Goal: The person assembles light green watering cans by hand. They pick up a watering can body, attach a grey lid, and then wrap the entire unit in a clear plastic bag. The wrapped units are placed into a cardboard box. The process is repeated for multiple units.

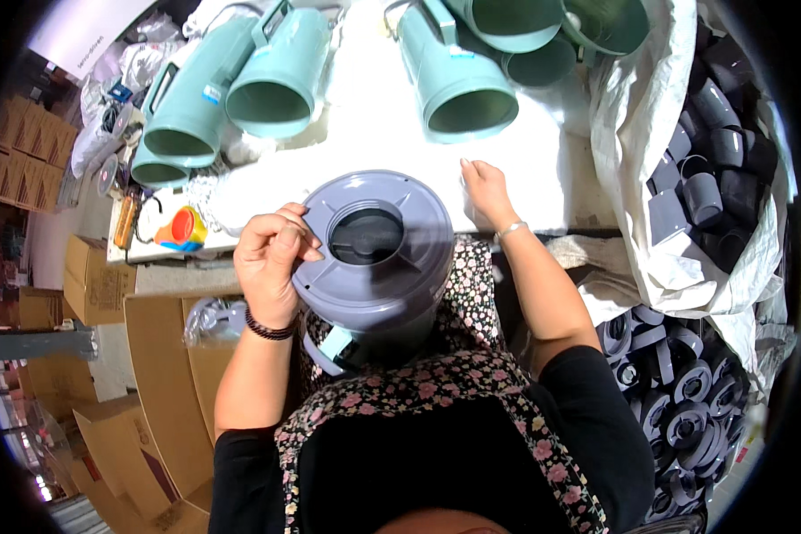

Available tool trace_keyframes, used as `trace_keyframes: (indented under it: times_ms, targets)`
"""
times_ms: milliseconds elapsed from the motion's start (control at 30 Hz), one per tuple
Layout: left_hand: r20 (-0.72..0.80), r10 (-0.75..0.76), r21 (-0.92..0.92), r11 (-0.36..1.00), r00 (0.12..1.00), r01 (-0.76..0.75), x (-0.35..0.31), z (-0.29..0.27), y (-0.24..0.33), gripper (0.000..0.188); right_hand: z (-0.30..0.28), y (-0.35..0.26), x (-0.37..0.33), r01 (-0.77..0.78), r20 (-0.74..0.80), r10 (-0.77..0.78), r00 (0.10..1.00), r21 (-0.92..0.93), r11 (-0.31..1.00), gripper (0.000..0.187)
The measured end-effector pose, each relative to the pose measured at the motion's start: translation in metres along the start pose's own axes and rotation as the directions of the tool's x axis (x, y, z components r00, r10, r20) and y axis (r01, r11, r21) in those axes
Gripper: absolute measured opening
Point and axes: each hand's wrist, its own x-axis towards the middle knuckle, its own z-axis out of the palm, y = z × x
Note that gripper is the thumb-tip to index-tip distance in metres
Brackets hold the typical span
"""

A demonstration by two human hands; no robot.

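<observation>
In front of my lap stands a round grey plastic base (383, 283) with a wide central opening and small holes near its rim. It sits on top of an upended green jug body, mostly hidden below it, with a grey handle (322, 354) at the lower left. The fingertips of my left hand (276, 254) are pinched together, touching the base's upper face beside the opening. Anything small between them is hidden. Away from the base, my right hand (488, 191) is closed over the white work surface (525, 169), and its fingers hide whatever they may hold.
Green jug bodies (458, 84) lie along the far side, mouths toward me. A yellow and blue tape roll (185, 230) is at the left edge. To the right, a white sack (636, 160) holds grey cups (703, 196), above a pile of grey rings (685, 418). Cardboard boxes (165, 383) stand left.
</observation>
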Motion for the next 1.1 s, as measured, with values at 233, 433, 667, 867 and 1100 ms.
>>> trace_keyframes:
  times_ms: [233,433,667,867,1100]
  targets:
    - [0.573,-0.328,0.317,0.934,0.751,0.166,0.094,0.033,0.041,0.019,-0.028,-0.188,-0.033,-0.247,0.285,-0.153,0.946,0.942,0.227,0.021]
    - [0.308,-0.385,0.155,0.923,0.87,0.353,0.13,0.042,0.007,0.015,-0.029,-0.203,0.0,-0.297,0.297,0.015,0.955,0.954,0.049,0.008]
    - [0.172,-0.025,-0.385,0.918,0.985,0.091,0.09,0.016,0.044,0.012,-0.055,-0.146,0.031,0.351,-0.027,-0.361,0.932,-0.182,0.919,0.012]
    - [-0.297,0.036,-0.141,0.987,0.954,-0.081,0.105,-0.019,-0.003,0.013,-0.055,-0.188,-0.014,0.014,0.345,-0.264,0.901,0.586,0.811,0.039]
    - [-0.01,0.214,0.432,0.882,0.977,-0.189,0.072,-0.052,-0.043,0.009,-0.056,-0.099,0.029,-0.119,0.112,0.085,0.99,0.99,0.079,0.01]
